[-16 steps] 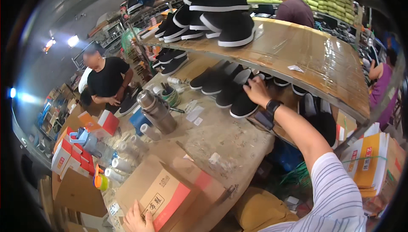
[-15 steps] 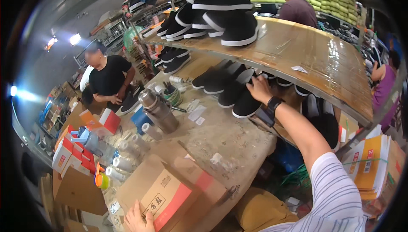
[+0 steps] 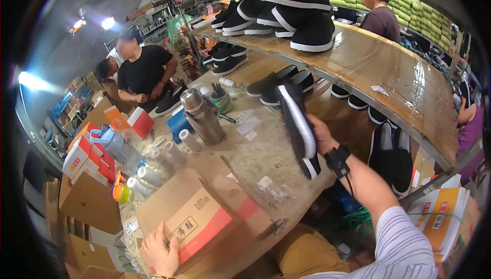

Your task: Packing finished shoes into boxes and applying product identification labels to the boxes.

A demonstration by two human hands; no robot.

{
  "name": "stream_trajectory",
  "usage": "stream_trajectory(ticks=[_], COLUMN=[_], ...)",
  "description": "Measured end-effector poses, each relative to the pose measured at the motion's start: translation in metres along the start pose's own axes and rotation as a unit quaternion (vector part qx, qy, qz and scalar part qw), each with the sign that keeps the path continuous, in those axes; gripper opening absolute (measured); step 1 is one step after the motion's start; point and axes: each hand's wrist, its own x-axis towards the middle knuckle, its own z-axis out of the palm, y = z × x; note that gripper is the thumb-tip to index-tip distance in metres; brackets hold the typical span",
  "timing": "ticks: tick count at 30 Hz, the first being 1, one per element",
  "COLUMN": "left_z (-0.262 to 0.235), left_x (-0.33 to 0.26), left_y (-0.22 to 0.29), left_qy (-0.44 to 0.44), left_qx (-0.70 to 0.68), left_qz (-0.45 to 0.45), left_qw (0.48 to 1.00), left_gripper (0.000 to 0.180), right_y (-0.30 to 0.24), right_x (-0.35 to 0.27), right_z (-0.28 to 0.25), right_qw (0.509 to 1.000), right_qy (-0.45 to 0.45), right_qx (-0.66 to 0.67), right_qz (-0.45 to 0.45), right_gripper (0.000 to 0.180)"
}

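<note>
Water jug (image 3: 116, 145) at far left of the table (image 3: 255, 164). Left hand (image 3: 161, 252) rests on the cardboard box (image 3: 212, 210), fingers spread, not clenched. Steel flask (image 3: 203, 118) stands behind the box. Further right, black shoes (image 3: 292, 125) with white soles hang steeply tilted over the table's right side, grasped by the right hand (image 3: 322, 135), below the upper shelf (image 3: 391, 74).

A box (image 3: 171, 202) sits at the near edge of a table (image 3: 255, 159), spools (image 3: 190, 140) and a flask (image 3: 205, 121) behind it, a bottle (image 3: 118, 148) left of the flask. At right, shoes (image 3: 313, 33) occupy the left end of a shelf (image 3: 388, 69), others beneath.
</note>
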Motion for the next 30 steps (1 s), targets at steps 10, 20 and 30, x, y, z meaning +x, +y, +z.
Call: stream_trajectory(ticks=[10, 20, 30], left_z=[0.021, 0.021, 0.008], left_x=[-0.051, -0.063, -0.027], left_y=[0.032, 0.13, 0.019], left_qy=[0.304, -0.019, 0.231], left_qx=[0.064, -0.665, -0.071], left_qz=[0.028, -0.044, 0.14], left_qw=[0.95, 0.745, 0.96], left_gripper=[0.031, 0.04, 0.041], right_y=[0.072, 0.116, 0.125], right_x=[-0.123, -0.159, -0.119], right_z=[0.13, 0.218, 0.224], right_qw=[0.984, 0.992, 0.985], right_qy=[-0.076, -0.052, -0.17], right_qx=[0.163, 0.107, -0.025], right_qz=[-0.012, -0.029, -0.027], right_gripper=[0.029, 0.03, 0.028])
